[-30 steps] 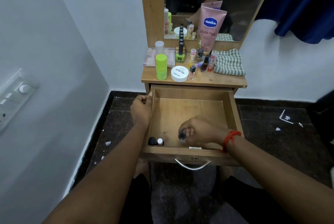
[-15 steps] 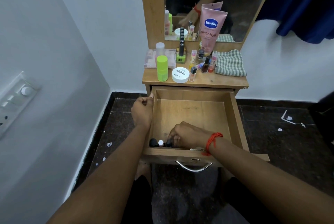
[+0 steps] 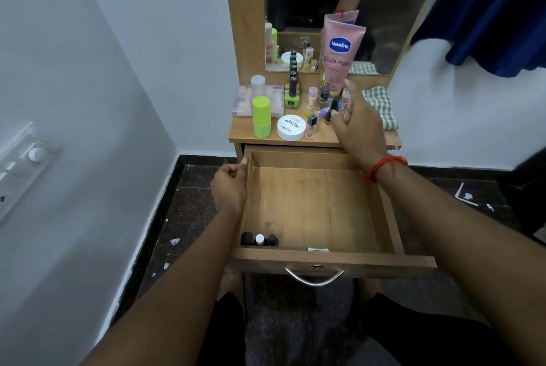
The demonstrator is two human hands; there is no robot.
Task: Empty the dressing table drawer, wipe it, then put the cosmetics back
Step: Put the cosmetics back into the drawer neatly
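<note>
Third bottle (image 3: 271,240) in the drawer (image 3: 310,203); our right hand (image 3: 359,126) now has a polish bottle (image 3: 333,107) by its thumb, grip unclear. Left hand (image 3: 229,188) clutches the side.

Both bare forearms are stretched forward from the lower edge of the view. The left grip (image 3: 229,188) is held with fingers curled beside the left wall of the drawer (image 3: 310,209), thumb tip pressed on its rim. The right grip (image 3: 356,126) is raised higher and farther out, forefinger pointed up, other fingers half bent; whether anything is pinched cannot be told
</note>
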